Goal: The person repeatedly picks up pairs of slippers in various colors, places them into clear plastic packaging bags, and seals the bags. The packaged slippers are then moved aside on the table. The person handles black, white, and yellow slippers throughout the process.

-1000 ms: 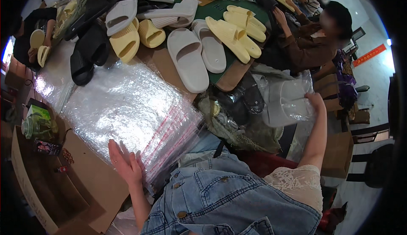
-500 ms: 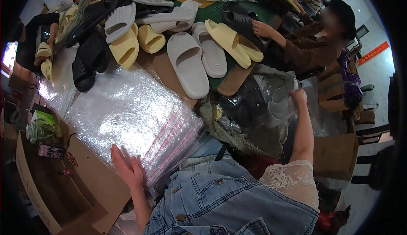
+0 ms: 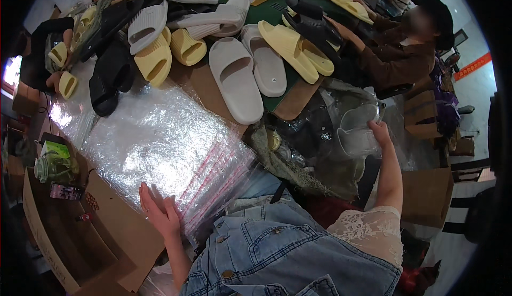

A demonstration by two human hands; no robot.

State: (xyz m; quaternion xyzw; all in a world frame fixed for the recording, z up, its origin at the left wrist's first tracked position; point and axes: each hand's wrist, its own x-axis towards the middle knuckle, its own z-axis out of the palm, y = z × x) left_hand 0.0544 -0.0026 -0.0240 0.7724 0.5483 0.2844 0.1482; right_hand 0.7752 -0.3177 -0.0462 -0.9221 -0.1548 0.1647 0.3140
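Observation:
My left hand (image 3: pixel 159 211) lies flat, fingers spread, on the near edge of a stack of clear plastic bags (image 3: pixel 160 146) with red-striped seal edges, spread over the table. My right hand (image 3: pixel 380 133) reaches out to the right and grips a clear plastic bag with a grey slipper inside (image 3: pixel 356 128), held over a heap of bagged dark slippers (image 3: pixel 314 136). A pair of white slippers (image 3: pixel 248 77) lies on the table just past the bag stack.
Yellow slippers (image 3: pixel 290 50), black slippers (image 3: pixel 109 77) and more white ones cover the far table. A person in brown (image 3: pixel 405 56) works at the right; another person's hands hold yellow slippers (image 3: pixel 61 69) at the left. An open cardboard box (image 3: pixel 58 232) stands at my lower left.
My right hand has pulled the bagged grey slipper from farther right toward the dark heap and higher. My left hand stays flat on the bag stack. The person in brown has reached onto the table.

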